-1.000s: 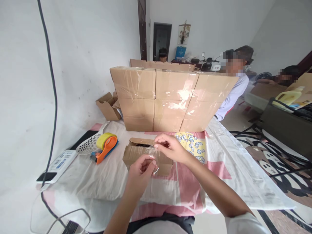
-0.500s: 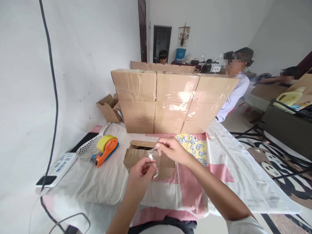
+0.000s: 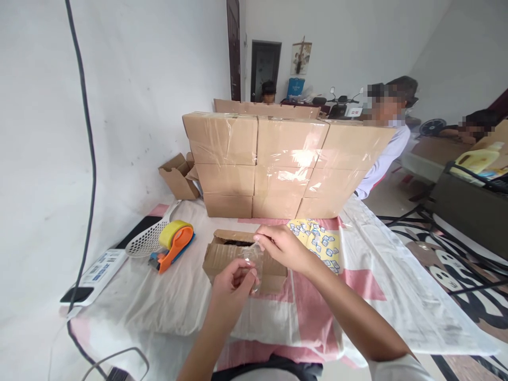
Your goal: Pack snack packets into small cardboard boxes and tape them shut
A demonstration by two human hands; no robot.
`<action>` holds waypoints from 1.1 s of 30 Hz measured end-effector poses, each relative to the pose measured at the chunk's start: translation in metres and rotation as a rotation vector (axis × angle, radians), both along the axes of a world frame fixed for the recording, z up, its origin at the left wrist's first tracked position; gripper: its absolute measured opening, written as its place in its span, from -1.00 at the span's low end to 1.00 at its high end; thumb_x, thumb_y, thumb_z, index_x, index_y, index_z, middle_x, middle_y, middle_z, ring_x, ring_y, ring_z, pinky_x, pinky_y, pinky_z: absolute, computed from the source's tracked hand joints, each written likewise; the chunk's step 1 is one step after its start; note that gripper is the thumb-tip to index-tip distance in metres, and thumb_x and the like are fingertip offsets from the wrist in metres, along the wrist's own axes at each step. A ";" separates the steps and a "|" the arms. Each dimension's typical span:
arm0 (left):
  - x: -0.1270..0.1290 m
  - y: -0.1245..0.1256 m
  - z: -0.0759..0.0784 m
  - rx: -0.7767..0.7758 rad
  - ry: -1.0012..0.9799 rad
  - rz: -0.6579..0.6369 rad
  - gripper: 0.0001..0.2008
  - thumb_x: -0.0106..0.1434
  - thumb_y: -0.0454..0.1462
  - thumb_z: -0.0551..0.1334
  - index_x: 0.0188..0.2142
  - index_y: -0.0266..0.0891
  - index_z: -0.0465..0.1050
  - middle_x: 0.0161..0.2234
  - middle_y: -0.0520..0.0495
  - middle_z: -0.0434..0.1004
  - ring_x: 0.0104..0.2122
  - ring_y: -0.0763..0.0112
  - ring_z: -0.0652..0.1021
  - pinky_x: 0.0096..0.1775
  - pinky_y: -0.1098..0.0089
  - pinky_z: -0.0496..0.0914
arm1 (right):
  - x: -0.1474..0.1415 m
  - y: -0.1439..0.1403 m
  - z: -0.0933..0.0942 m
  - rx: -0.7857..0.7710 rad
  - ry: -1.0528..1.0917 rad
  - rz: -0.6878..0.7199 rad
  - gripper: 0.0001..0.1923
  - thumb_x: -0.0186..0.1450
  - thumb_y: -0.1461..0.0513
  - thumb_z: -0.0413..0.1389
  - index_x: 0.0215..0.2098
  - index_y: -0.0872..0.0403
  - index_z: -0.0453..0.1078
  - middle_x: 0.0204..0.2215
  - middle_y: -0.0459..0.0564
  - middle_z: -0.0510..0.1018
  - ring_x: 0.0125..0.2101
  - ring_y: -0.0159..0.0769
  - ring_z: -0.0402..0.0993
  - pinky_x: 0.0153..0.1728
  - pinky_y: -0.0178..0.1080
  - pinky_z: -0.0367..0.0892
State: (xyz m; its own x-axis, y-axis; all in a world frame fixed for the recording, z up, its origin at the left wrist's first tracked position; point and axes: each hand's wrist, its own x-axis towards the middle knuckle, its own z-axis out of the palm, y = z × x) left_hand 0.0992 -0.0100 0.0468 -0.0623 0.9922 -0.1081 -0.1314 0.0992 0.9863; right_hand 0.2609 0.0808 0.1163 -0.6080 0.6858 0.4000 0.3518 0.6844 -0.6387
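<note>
A piece of clear, shiny plastic film (image 3: 252,256) is stretched between my two hands; whether it is a bag or tape I cannot tell. My left hand (image 3: 232,286), its fingers curled, grips the lower part. Higher up and to the right, my right hand (image 3: 282,246) pinches the upper end between thumb and fingers. Both are over a small cardboard box (image 3: 216,255), whose flaps leave a dark gap along the back. My hands and the film hide part of its top.
Taped cartons (image 3: 228,180) form a wall behind the box. Left lie an orange tape dispenser (image 3: 177,248) with yellow tape, a white perforated scoop (image 3: 148,238) and a white scale-like device (image 3: 95,275). A yellow patterned sheet (image 3: 319,246) lies right. A person (image 3: 387,143) sits beyond the cartons.
My hands keep nearly the same pose, with the clear film still between them. The view has shifted very slightly. Nothing on the table has visibly moved.
</note>
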 end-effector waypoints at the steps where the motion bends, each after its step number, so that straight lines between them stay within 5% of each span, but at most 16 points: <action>1: -0.001 0.000 -0.001 0.001 0.001 -0.001 -0.71 0.14 -0.11 0.37 -0.24 -0.25 0.49 -0.49 0.00 0.55 -0.46 0.41 0.55 -0.45 0.46 0.43 | 0.000 0.001 -0.001 0.007 -0.003 -0.006 -0.65 0.53 0.15 -0.04 -0.41 0.06 0.31 -0.51 -0.16 0.45 -0.50 -0.45 0.35 -0.38 -0.34 0.19; 5: -0.002 0.000 0.000 0.006 0.002 -0.003 -0.72 0.15 -0.12 0.37 -0.24 -0.25 0.49 -0.50 0.00 0.55 -0.46 0.41 0.55 -0.45 0.46 0.42 | 0.001 0.004 -0.006 0.093 -0.002 0.038 -0.64 0.54 0.11 -0.03 -0.38 0.07 0.35 -0.53 -0.16 0.45 -0.51 -0.45 0.34 -0.40 -0.35 0.19; 10: 0.002 -0.003 0.006 0.032 -0.029 0.046 -0.79 0.17 -0.15 0.33 -0.27 -0.23 0.51 -0.50 0.01 0.54 -0.47 0.46 0.51 -0.46 0.50 0.39 | 0.000 0.004 -0.013 0.384 -0.035 0.181 -0.57 0.34 -0.13 0.20 -0.25 0.07 0.45 -0.53 -0.16 0.49 -0.56 -0.45 0.29 -0.50 -0.33 0.12; 13: 0.002 -0.002 0.006 0.017 -0.022 0.038 -0.79 0.16 -0.15 0.34 -0.28 -0.23 0.51 -0.49 0.01 0.54 -0.46 0.45 0.53 -0.45 0.50 0.39 | -0.001 0.002 -0.014 0.472 -0.080 0.140 -0.72 0.46 0.03 0.14 -0.26 0.07 0.46 -0.48 -0.14 0.54 -0.53 -0.45 0.33 -0.49 -0.33 0.12; 16: 0.000 0.000 0.003 -0.021 -0.019 0.027 -0.74 0.12 -0.13 0.37 -0.26 -0.24 0.50 -0.49 0.01 0.54 -0.44 0.41 0.55 -0.45 0.49 0.42 | -0.002 0.002 -0.013 0.473 -0.102 0.102 -0.73 0.52 0.19 0.03 -0.30 0.08 0.46 -0.47 -0.12 0.56 -0.50 -0.43 0.40 -0.43 -0.33 0.17; 20: 0.000 0.001 0.002 -0.023 -0.027 0.056 -0.70 0.12 -0.11 0.38 -0.24 -0.25 0.50 -0.48 0.00 0.55 -0.42 0.38 0.58 -0.45 0.48 0.43 | -0.002 0.004 -0.013 0.439 -0.114 0.043 -0.69 0.53 0.15 0.00 -0.28 0.09 0.48 -0.54 -0.11 0.53 -0.55 -0.40 0.36 -0.47 -0.31 0.16; 25: 0.000 -0.001 0.004 -0.024 -0.020 0.058 -0.70 0.14 -0.09 0.38 -0.23 -0.24 0.49 -0.48 0.01 0.55 -0.42 0.40 0.57 -0.45 0.49 0.44 | 0.000 0.005 -0.009 0.161 -0.101 0.070 -0.59 0.55 0.15 -0.09 -0.38 0.09 0.43 -0.54 -0.09 0.53 -0.52 -0.40 0.43 -0.42 -0.32 0.22; 30: -0.002 -0.001 0.004 -0.017 -0.014 0.046 -0.70 0.14 -0.09 0.38 -0.25 -0.24 0.50 -0.48 0.00 0.55 -0.41 0.37 0.59 -0.45 0.48 0.45 | 0.002 0.000 -0.006 0.119 -0.129 0.075 -0.69 0.33 0.03 0.27 -0.12 0.07 0.52 -0.40 -0.05 0.63 -0.44 -0.32 0.51 -0.38 -0.30 0.27; 33: -0.004 -0.001 0.005 -0.017 -0.003 0.041 -0.72 0.15 -0.10 0.37 -0.25 -0.24 0.50 -0.48 0.00 0.54 -0.40 0.37 0.58 -0.44 0.49 0.45 | -0.001 -0.003 -0.007 0.186 -0.205 0.051 -0.78 0.35 0.10 0.24 -0.12 0.05 0.51 -0.40 -0.06 0.62 -0.45 -0.33 0.48 -0.39 -0.30 0.23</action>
